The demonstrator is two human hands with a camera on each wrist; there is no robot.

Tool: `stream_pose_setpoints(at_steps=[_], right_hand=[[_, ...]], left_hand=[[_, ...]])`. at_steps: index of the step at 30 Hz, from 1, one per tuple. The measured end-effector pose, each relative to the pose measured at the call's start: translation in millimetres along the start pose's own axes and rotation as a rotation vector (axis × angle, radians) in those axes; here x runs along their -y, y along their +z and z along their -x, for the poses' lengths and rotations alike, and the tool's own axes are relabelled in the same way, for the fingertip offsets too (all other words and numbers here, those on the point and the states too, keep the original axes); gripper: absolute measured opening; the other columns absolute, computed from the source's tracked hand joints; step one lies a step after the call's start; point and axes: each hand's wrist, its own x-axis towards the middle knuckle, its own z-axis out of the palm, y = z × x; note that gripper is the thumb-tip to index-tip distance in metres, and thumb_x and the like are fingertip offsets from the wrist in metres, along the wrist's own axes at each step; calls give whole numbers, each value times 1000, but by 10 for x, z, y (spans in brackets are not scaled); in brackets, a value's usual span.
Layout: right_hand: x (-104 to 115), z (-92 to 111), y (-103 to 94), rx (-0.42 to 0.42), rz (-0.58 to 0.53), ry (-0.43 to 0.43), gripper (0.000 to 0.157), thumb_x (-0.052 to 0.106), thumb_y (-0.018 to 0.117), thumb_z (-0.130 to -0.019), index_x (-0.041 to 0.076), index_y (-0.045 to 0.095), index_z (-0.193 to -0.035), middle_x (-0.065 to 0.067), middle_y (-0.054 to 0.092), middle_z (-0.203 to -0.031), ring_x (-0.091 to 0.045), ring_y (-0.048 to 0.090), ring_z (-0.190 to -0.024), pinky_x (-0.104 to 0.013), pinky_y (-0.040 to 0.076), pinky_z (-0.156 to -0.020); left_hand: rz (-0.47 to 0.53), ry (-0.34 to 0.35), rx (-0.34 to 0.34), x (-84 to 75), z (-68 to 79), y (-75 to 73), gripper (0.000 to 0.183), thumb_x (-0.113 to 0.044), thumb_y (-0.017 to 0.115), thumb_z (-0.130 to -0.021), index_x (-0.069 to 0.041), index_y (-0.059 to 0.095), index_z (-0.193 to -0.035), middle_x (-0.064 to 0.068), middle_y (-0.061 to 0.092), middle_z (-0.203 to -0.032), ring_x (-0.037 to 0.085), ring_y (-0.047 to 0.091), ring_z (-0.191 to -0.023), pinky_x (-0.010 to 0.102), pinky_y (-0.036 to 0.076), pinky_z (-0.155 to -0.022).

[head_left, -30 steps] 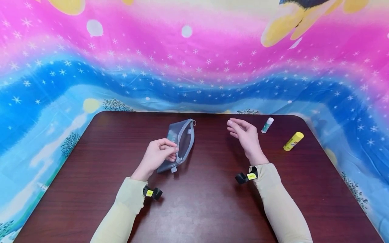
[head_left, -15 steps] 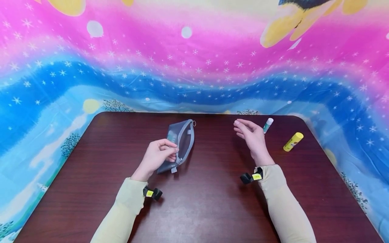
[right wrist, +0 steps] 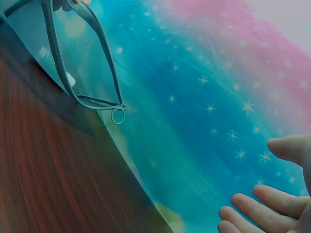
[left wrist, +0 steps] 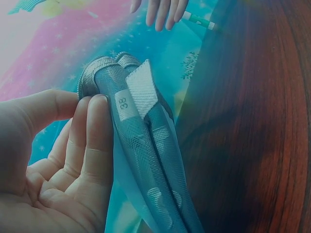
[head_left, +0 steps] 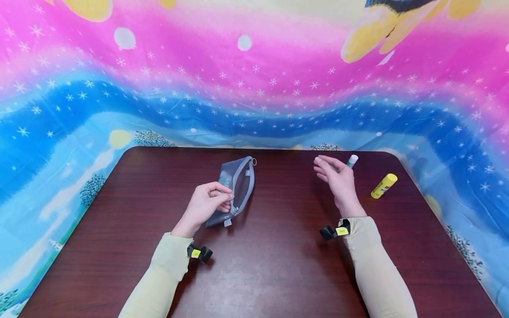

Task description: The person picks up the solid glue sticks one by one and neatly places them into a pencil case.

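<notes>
My left hand (head_left: pixel 203 203) pinches the near side of the rim of a grey mesh zip pouch (head_left: pixel 230 164). The pouch's mouth gapes toward the right, and a zip-pull ring (right wrist: pixel 118 116) hangs at its far corner. Through the mesh a green-and-white stick (right wrist: pixel 54 68) shows inside. My right hand (head_left: pixel 337 181) hovers over the right half of the table, empty, its thumb apart from the fingers in the right wrist view. Just behind it stands a small glue stick (head_left: pixel 353 159) with a white cap, its lower part hidden by the hand.
A larger yellow glue stick (head_left: pixel 383 186) stands on the dark wooden table (head_left: pixel 262 265), right of my right hand. Behind the table's far edge hangs a patterned pink and blue cloth (head_left: pixel 254 88). Each wrist carries a small black camera (head_left: pixel 335 230).
My right hand has moved to the right, away from the pouch, and now overlaps the white-capped glue stick in the head view. The left hand and the pouch have stayed put.
</notes>
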Motion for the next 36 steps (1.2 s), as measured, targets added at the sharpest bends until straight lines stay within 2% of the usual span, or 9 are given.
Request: stream_pose_setpoints(at_steps=[7, 15, 23, 29, 36], right_hand=[[19, 9, -67, -24, 2, 3, 53, 31, 76, -94, -1, 62, -134, -2, 71, -115, -14, 70, -101, -39, 50, -102], [-10, -22, -131, -79, -23, 23, 55, 29, 78, -93, -1, 60, -135, -2, 70, -114, -15, 70, -100, -28, 55, -93], [-17, -30, -211, -119, 48, 38, 62, 32, 75, -94, 2, 54, -144, -5, 65, -125, -9, 65, -105, -34, 48, -104], [-31, -42, -253, -154, 77, 49, 63, 34, 76, -94, 4, 54, -145, -2, 64, -123, -11, 63, -109, -34, 46, -106], [-56, -61, -329, -193, 77, 72, 68, 37, 77, -92, 6, 52, -147, -8, 59, -133, -19, 58, -119, -32, 45, -106]], left_hand=[[3, -6, -2, 5, 2, -3, 19, -7, 75, -92, 5, 70, -106, 17, 73, -87, 25, 71, -70, 37, 63, -70], [5, -5, 2, -4, 6, 10, 19, -6, 75, -91, 4, 70, -106, 18, 73, -88, 25, 71, -69, 37, 63, -69], [17, 11, 15, 1, -10, 30, 17, -4, 74, -91, 5, 70, -105, 18, 73, -86, 24, 70, -67, 36, 63, -68], [11, 2, 14, -5, 1, 16, 17, -5, 74, -91, 5, 70, -105, 19, 73, -87, 25, 70, -68, 36, 63, -68], [1, 1, 10, -3, 0, 9, 18, -6, 75, -91, 5, 70, -105, 19, 73, -88, 25, 70, -68, 36, 63, -68]])
